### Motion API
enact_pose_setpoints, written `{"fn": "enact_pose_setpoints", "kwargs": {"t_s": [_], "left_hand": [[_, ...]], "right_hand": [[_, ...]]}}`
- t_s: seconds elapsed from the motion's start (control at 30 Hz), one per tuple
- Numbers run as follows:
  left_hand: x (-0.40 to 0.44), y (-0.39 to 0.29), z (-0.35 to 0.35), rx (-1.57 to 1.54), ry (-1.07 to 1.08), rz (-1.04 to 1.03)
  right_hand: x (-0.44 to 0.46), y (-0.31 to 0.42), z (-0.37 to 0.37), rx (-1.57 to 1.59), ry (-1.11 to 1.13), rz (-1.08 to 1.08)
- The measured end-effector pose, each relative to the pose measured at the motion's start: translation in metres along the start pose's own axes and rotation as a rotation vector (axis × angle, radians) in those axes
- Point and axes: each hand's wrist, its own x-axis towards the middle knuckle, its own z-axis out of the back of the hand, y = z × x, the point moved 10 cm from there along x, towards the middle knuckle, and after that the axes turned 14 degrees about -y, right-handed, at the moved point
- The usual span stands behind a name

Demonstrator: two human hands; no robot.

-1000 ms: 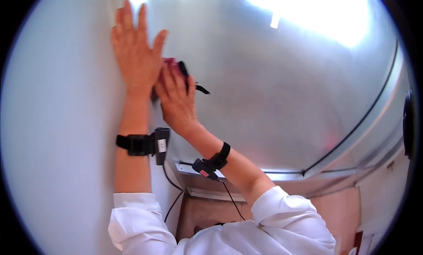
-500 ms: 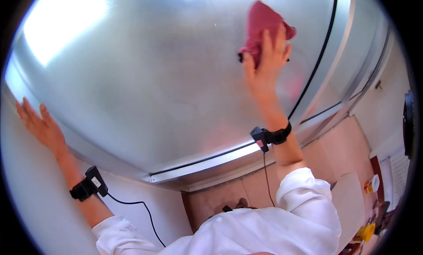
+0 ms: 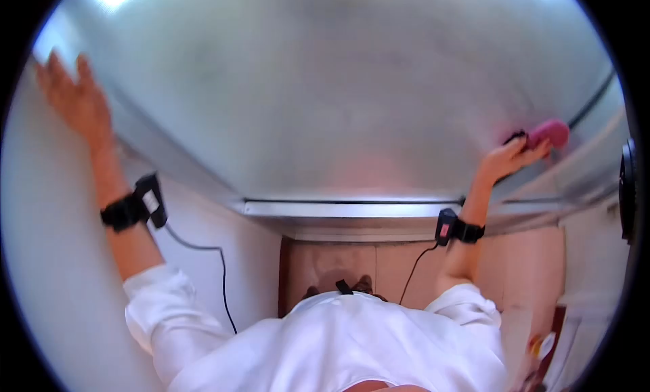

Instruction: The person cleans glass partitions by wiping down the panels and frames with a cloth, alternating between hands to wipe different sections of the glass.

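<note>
At the right, my right hand [image 3: 508,160] has its fingers on a pink-red cloth [image 3: 548,133] with black parts. The cloth is against the right edge of a large, shiny metallic surface [image 3: 338,94], near its black seam. On the far left, my left hand [image 3: 76,102] lies spread on the pale wall [image 3: 54,209] beside the metallic surface, holding nothing. Each wrist wears a black strap with a small box and a cable.
A metal frame strip [image 3: 338,210] runs along the near edge of the shiny surface. Below it lies a pinkish tiled floor [image 3: 406,263]. A white and yellow container [image 3: 542,346] is at the lower right.
My right hand has carried the cloth from beside my left hand across the surface to its right edge, lately lower and further right. My left hand stays spread on the wall; the view has shifted.
</note>
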Motion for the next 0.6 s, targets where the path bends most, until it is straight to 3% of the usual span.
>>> {"fn": "enact_pose_setpoints", "kwargs": {"t_s": [0.13, 0.17, 0.23, 0.3, 0.43, 0.6], "left_hand": [[0.013, -0.016, 0.004, -0.124, -0.086, -0.062], [-0.005, 0.005, -0.014, 0.206, 0.155, 0.134], [-0.004, 0.005, -0.014, 0.218, 0.096, 0.027], [-0.004, -0.001, -0.008, 0.127, -0.023, -0.035], [-0.010, 0.001, -0.006, 0.098, -0.039, -0.009], [-0.022, 0.003, -0.007, 0.003, -0.130, -0.042]], "right_hand": [[-0.066, 0.067, -0.008, 0.178, 0.062, -0.156], [-0.081, 0.087, -0.010, 0.218, 0.090, -0.202], [-0.112, 0.126, -0.018, 0.275, 0.137, -0.253], [-0.141, 0.188, -0.025, 0.337, 0.222, -0.003], [-0.201, 0.299, -0.038, 0.402, 0.391, 0.268], [-0.293, 0.402, -0.051, 0.514, 0.511, 0.435]]}}
